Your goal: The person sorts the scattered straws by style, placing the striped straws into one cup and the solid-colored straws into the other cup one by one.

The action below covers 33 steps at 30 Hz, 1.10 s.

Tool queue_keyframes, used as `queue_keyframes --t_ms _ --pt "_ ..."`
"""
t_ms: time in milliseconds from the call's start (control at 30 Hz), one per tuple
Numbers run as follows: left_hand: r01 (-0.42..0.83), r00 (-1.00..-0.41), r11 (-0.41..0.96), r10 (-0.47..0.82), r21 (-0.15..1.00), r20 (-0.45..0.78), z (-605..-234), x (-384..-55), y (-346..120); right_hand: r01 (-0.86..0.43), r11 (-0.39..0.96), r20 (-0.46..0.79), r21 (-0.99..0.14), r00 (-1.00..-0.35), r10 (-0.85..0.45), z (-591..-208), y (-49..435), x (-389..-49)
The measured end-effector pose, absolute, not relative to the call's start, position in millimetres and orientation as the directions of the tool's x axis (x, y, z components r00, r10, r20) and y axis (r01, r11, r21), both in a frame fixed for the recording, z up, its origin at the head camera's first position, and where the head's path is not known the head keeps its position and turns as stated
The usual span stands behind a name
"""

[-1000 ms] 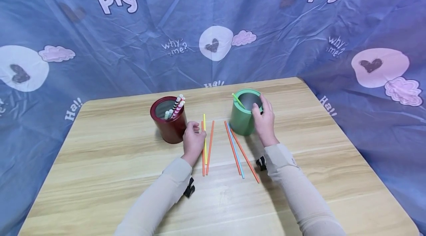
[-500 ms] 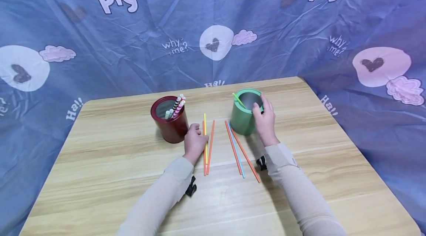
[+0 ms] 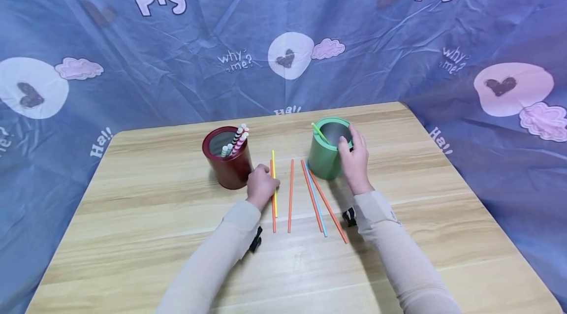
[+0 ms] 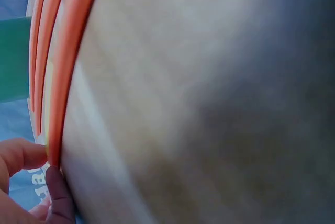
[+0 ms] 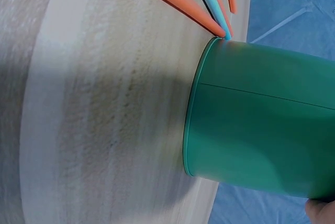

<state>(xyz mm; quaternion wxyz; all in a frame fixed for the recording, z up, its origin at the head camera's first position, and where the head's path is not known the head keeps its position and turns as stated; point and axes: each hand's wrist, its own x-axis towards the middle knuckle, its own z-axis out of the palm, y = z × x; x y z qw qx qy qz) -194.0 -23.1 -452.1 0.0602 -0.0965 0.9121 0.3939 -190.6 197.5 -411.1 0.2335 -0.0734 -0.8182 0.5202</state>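
Covering back & sides, creased blue cloth (image 3: 199, 82) reads "pig" & "why me?" twice each, "Ha!!" several times, w/ clouds & hearts printed btwn. Wood-grain table (image 3: 133, 205) below. R hand (image 3: 356, 161) is clasped on rim of green can (image 3: 324, 162), a smooth cylinder w/ thin seam down its side & a lime straw (image 3: 319, 131) leaning in it. L hand (image 3: 261, 185), well apart from R, has thumb & finger at a yellow straw (image 3: 276, 208) & an orange straw (image 3: 274, 220) lying close together; can't tell if they're pinched. Lone orange straw (image 3: 290, 201) lies just R of these. Blue straw (image 3: 325, 231) lies btwn two more orange straws (image 3: 334, 220), upper ends near green can's foot. Glossy red can (image 3: 230, 173) stands just beside L hand, striped straws (image 3: 240, 143) leaning on its rim
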Motion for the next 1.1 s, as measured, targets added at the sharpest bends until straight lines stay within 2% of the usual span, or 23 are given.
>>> queue_keyframes --t_ms 433,800,1100 --pt "-0.278 -0.958 0.707 -0.150 0.650 -0.247 -445.1 -202.5 -21.3 -0.131 0.451 0.314 -0.883 -0.878 0.361 -411.2 197.6 -190.8" --pt "-0.228 -0.971 0.684 -0.109 0.693 -0.212 -449.0 -199.5 -23.7 -0.123 0.452 0.309 -0.884 -0.879 0.364 -410.9 196.2 -190.4" --pt "-0.239 -0.968 0.655 -0.098 0.717 -0.233 -451.4 -201.2 -27.0 -0.132 0.455 0.317 -0.881 -0.878 0.359 -410.8 196.0 -189.6"
